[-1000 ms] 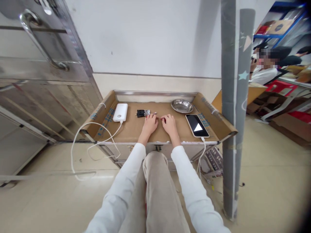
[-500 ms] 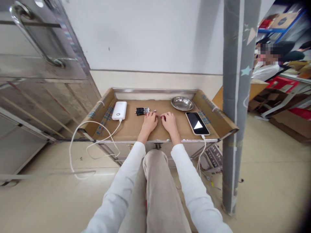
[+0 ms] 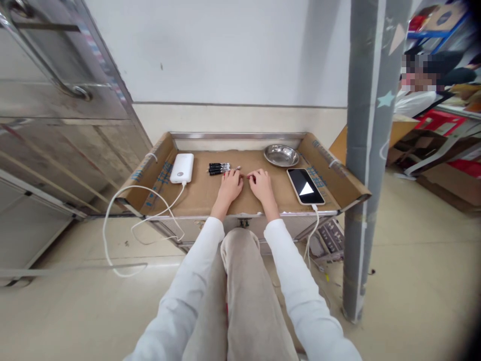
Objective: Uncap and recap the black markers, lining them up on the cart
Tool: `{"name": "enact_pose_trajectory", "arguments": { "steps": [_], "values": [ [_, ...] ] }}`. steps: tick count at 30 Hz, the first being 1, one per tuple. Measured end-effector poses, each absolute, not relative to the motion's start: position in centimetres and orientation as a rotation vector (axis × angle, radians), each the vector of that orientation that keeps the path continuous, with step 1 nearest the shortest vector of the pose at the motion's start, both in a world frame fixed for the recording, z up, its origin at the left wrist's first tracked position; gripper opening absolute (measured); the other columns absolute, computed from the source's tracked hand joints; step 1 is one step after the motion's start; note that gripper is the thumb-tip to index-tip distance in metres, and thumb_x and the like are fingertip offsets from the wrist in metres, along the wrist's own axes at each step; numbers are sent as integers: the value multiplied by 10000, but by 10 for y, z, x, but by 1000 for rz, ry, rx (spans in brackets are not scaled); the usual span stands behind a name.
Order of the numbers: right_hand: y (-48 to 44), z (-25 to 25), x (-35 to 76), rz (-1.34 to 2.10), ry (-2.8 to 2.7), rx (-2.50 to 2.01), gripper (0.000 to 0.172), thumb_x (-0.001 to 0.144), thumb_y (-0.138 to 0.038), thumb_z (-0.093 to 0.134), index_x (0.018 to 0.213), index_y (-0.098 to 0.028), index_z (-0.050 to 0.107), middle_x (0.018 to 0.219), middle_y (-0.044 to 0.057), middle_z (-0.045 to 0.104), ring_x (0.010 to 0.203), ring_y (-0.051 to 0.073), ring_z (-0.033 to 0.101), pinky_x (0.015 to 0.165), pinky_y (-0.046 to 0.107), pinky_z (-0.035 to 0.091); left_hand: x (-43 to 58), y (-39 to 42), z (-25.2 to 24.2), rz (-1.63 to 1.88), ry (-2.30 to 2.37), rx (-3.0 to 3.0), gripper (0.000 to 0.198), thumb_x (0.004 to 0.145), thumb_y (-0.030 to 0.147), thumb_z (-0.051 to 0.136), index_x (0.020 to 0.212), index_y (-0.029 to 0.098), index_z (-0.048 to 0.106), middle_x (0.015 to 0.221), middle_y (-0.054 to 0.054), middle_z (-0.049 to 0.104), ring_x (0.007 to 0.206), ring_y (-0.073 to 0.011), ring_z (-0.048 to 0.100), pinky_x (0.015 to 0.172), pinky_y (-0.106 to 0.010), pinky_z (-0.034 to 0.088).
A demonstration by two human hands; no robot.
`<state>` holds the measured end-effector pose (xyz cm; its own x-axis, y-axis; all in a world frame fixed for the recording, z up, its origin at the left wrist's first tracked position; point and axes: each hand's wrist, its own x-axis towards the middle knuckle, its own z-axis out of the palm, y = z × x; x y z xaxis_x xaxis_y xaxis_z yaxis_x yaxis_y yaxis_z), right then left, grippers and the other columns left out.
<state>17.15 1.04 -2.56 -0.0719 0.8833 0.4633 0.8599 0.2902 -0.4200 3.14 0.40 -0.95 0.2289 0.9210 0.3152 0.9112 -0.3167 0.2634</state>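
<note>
On the cardboard-lined tabletop point(image 3: 203, 198), several black pens point(image 3: 218, 169) lie side by side left of centre. My left hand point(image 3: 230, 186) rests just right of and below them, its fingers bent and close to small pale pieces point(image 3: 236, 168). My right hand point(image 3: 260, 185) lies a little to the right, fingers curled down to the cardboard. Whether either hand holds something small is hidden. A round metal dish point(image 3: 281, 156) sits behind my right hand. To its front right is a phone point(image 3: 305, 186) with a cable plugged in.
A white power bank point(image 3: 182, 168) is at the left, its white cable point(image 3: 107, 225) looping over the table's edge. Raised cardboard sides point(image 3: 334, 173) flank the top. A wrapped grey pillar point(image 3: 366, 150) stands at right; a person point(image 3: 417, 100) sits beyond it.
The view has shifted slightly, so the table appears a little higher. Both hands stay in nearly the same place on the cardboard.
</note>
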Motion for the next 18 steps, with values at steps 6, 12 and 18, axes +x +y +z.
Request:
{"name": "enact_pose_trajectory", "arguments": {
  "steps": [6, 12, 18],
  "values": [
    [12, -27, 173, 41, -1926, -1547, 241, 888, -170, 422, 932, -171, 659, 956, 98, 588, 912, 226, 482, 839, 340, 360, 31, 5, -12, 655, 1806, 2461, 252, 921, 226, 401, 1112, 171, 557, 1230, -114, 540, 1151, -256, 480, 988, -388, 377],
    [19, -30, 173, 40, -1937, -1515, 250, 882, -166, 414, 945, -171, 657, 957, 96, 584, 918, 226, 491, 856, 350, 364, 33, 9, -12, 639, 1804, 2462, 273, 925, 215, 381, 1139, 161, 542, 1240, -127, 523, 1162, -260, 474, 985, -398, 378],
    [19, -30, 171, 55, -1938, -1520, 245, 871, -164, 424, 950, -177, 656, 966, 94, 583, 922, 228, 495, 865, 356, 373, 35, 13, -16, 646, 1809, 2467, 275, 921, 209, 378, 1142, 152, 532, 1209, -140, 522, 1153, -258, 478, 990, -399, 376]
  ]
}}
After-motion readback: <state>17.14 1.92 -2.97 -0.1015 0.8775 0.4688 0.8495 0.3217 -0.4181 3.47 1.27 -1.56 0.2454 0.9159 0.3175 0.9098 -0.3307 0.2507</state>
